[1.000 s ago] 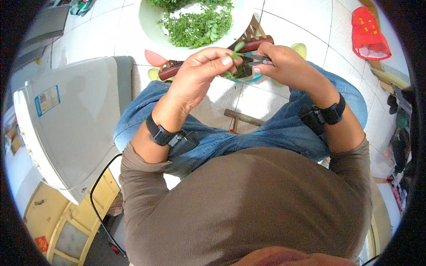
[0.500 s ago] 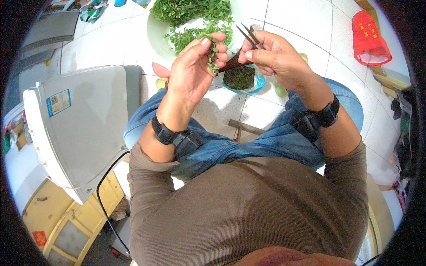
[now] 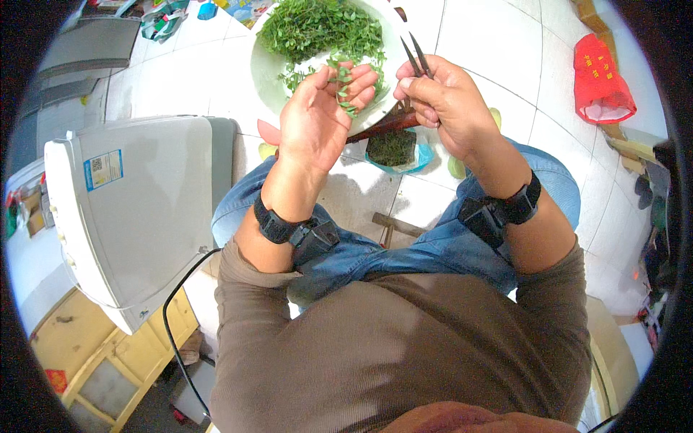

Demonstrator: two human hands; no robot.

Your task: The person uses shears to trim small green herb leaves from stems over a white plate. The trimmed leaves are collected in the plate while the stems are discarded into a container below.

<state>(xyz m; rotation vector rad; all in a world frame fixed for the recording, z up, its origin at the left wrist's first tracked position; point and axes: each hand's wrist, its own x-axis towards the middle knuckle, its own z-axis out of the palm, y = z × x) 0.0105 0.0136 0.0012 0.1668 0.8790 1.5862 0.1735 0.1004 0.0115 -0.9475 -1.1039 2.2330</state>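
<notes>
My left hand is palm up with its fingers loosely curled, holding a small green leafy sprig that lies across them. It is over the near side of a wide pale basin with a heap of green leafy stems. To the right, my right hand is closed on a dark two-pronged pointed tool, tips upward and apart; whether it is tweezers or small scissors I cannot tell. Below the hands stands an open light-blue bag with dark green bits in it.
Between my knees is a small wooden stool or bar. A white-grey appliance stands close on my left, with a black cable near it. A red bag lies at the far right. Pale green rounded things sit by my right knee.
My left hand has opened out from a pinch, its fingers spreading under the sprig. The right hand still grips the pointed tool. The whole view has shifted slightly.
</notes>
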